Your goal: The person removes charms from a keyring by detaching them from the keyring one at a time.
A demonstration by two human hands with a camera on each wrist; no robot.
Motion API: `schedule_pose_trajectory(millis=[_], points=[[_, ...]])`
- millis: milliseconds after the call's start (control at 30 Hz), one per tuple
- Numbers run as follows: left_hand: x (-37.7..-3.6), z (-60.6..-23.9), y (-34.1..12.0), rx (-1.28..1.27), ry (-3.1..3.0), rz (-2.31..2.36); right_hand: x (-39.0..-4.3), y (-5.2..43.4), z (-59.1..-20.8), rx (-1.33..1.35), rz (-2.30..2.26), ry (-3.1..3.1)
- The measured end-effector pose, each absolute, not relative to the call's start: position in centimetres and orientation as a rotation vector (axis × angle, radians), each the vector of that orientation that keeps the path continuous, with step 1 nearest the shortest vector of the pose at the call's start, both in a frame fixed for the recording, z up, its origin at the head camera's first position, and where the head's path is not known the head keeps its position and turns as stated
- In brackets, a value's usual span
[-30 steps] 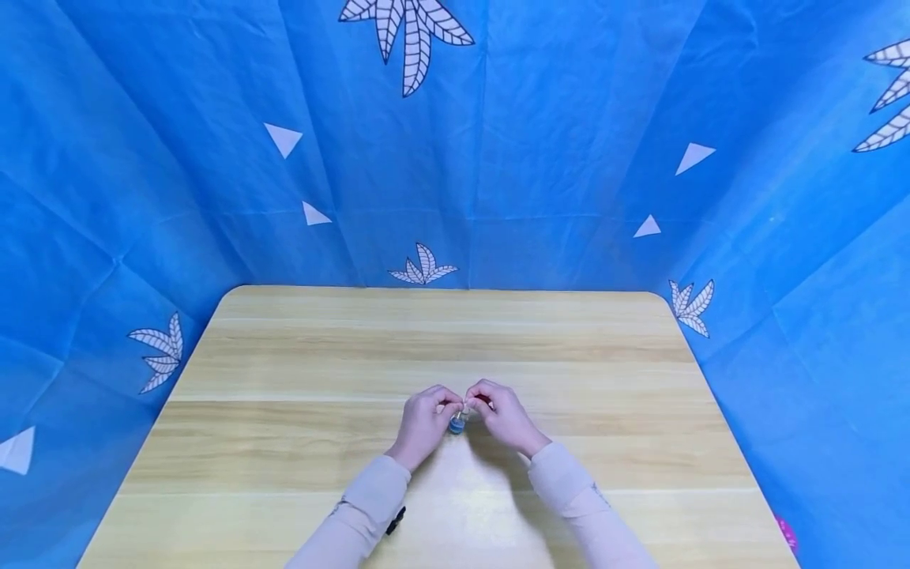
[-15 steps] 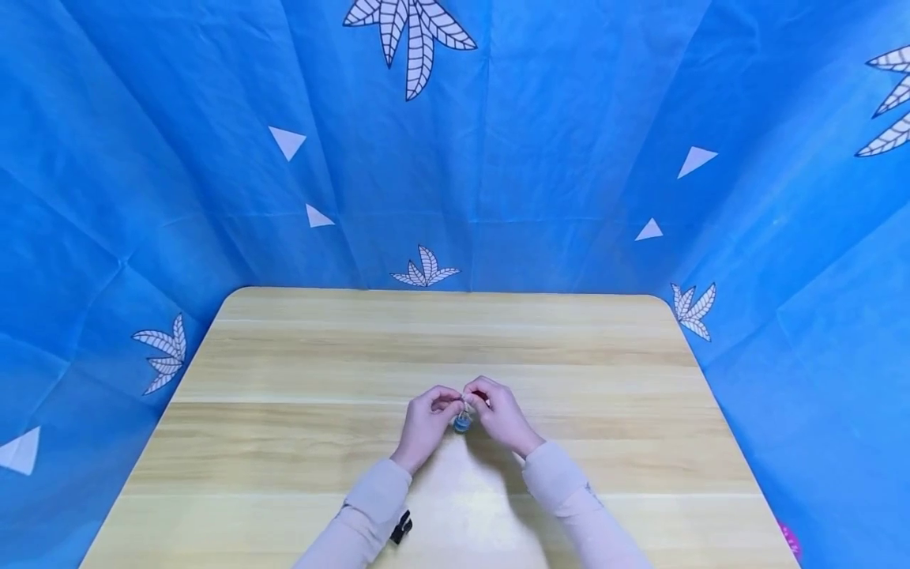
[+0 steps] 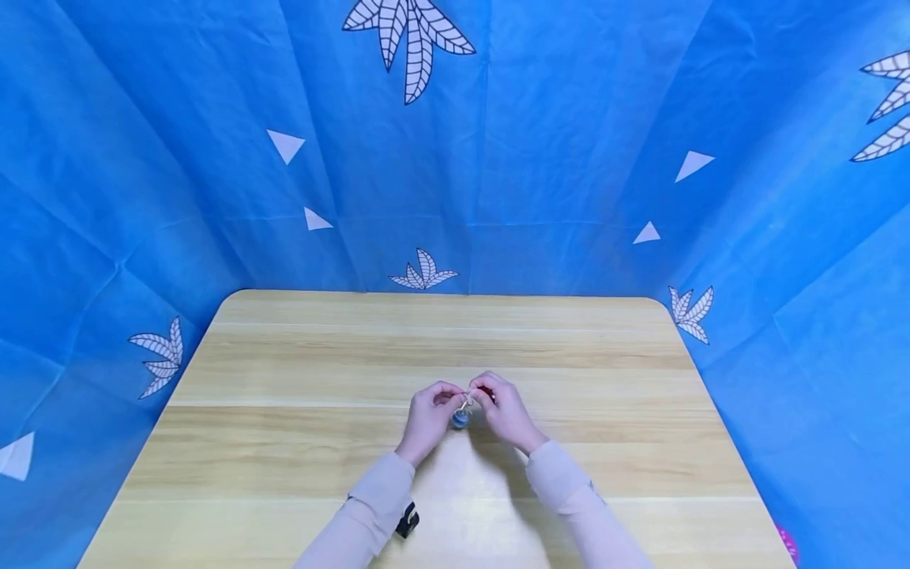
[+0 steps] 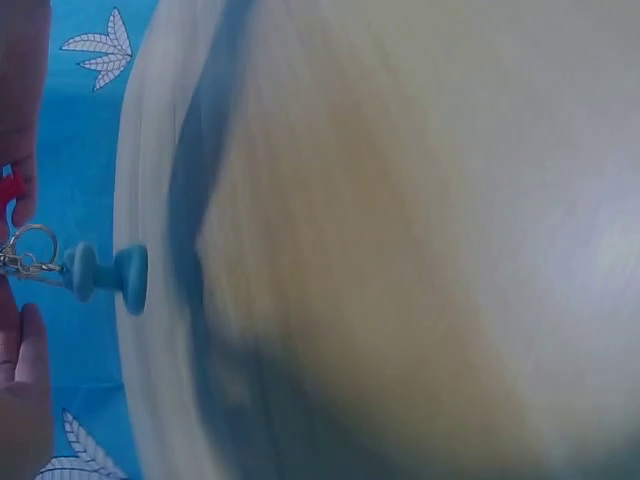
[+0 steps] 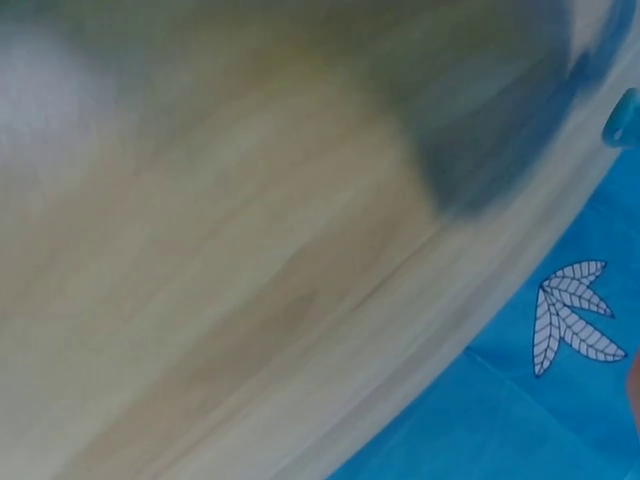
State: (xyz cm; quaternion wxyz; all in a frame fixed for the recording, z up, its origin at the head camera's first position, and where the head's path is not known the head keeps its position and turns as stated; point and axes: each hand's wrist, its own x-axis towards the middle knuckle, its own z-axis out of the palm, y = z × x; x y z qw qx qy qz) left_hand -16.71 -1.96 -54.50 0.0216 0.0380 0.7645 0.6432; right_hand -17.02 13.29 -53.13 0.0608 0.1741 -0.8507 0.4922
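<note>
A keychain hangs between my two hands over the table, its blue-teal charm [image 3: 460, 418] below the fingertips. In the left wrist view the charm [image 4: 110, 277] has a spool-like shape, two rounded ends on a narrow neck, joined to a silvery split ring [image 4: 38, 245] and small chain. My left hand [image 3: 424, 420] pinches the metal part from the left. From the right, my right hand [image 3: 506, 412] pinches the upper end, with a small red piece [image 4: 10, 190] showing at its fingers. Fingers hide part of the metal. The right wrist view catches only the charm's teal end [image 5: 625, 120].
The wood-grain table [image 3: 298, 450] spreads all around the hands. A blue cloth [image 3: 554, 158] with white leaf prints encloses its back and sides. Beside the left sleeve [image 3: 377, 494] a small black object [image 3: 407, 521] shows.
Both hands have shifted slightly forward, fingertips still together at the metal part. More gold-coloured metal shows above the charm, and more of the black object shows beside the left sleeve.
</note>
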Motion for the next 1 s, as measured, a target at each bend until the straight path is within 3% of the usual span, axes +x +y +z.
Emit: schedule_pose_trajectory(millis=[467,600,1000], points=[[-20.1,-52.9,-2.8,0.857,3.012,1.609,-20.2,13.6,-52.0,0.541,1.408,-2.631],[-19.9,-52.7,-2.9,0.802,2.980,1.640,-20.4,13.3,-51.7,0.571,1.422,-2.615],[-19.5,-52.8,-2.3,0.256,2.223,2.055,-19.7,12.8,-51.1,0.542,1.441,-2.599]])
